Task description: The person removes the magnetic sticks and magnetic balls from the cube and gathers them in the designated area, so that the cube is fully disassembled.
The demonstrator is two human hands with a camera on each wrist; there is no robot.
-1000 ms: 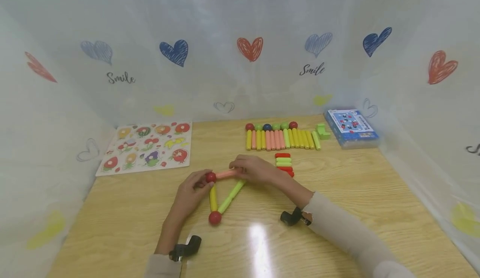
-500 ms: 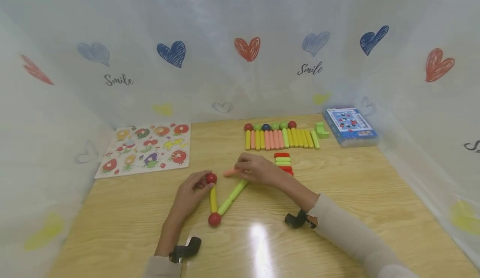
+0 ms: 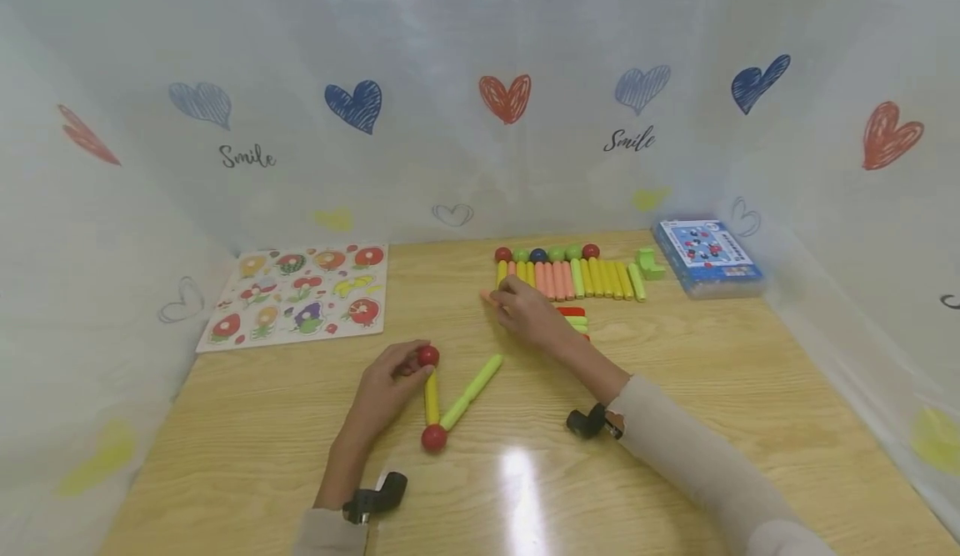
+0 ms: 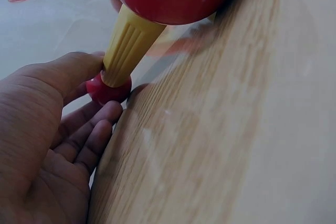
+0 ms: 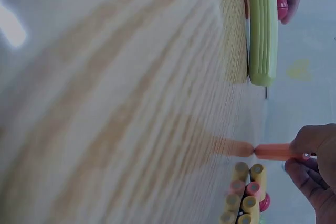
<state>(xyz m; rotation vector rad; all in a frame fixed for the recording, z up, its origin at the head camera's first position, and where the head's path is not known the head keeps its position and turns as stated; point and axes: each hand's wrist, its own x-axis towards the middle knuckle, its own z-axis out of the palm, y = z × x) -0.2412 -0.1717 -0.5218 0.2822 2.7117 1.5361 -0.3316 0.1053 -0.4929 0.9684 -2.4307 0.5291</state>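
Observation:
My left hand [image 3: 390,385] grips a red ball [image 3: 428,356] at the far end of a yellow stick [image 3: 431,398]; thumb and fingers lie around the ball in the left wrist view. The stick runs down to a second red ball [image 3: 433,438] close to me. From that ball a light green stick [image 3: 472,392] slants away to the right, its far end free. My right hand [image 3: 528,314] pinches a salmon pink stick [image 5: 273,151], whose tip points left, just in front of the row of sticks. Part of that stick is hidden by the fingers.
A row of yellow, pink and green sticks [image 3: 592,278] lies at the back, with several balls [image 3: 537,255] behind it. Short red and green sticks [image 3: 576,321] lie partly behind the right hand. A green piece [image 3: 649,264], a blue box [image 3: 708,257] and a fruit puzzle board [image 3: 296,296] stand around.
The pink stick has come away from the far red ball. My right hand has carried it back toward the row of sticks. The left hand stays on the ball.

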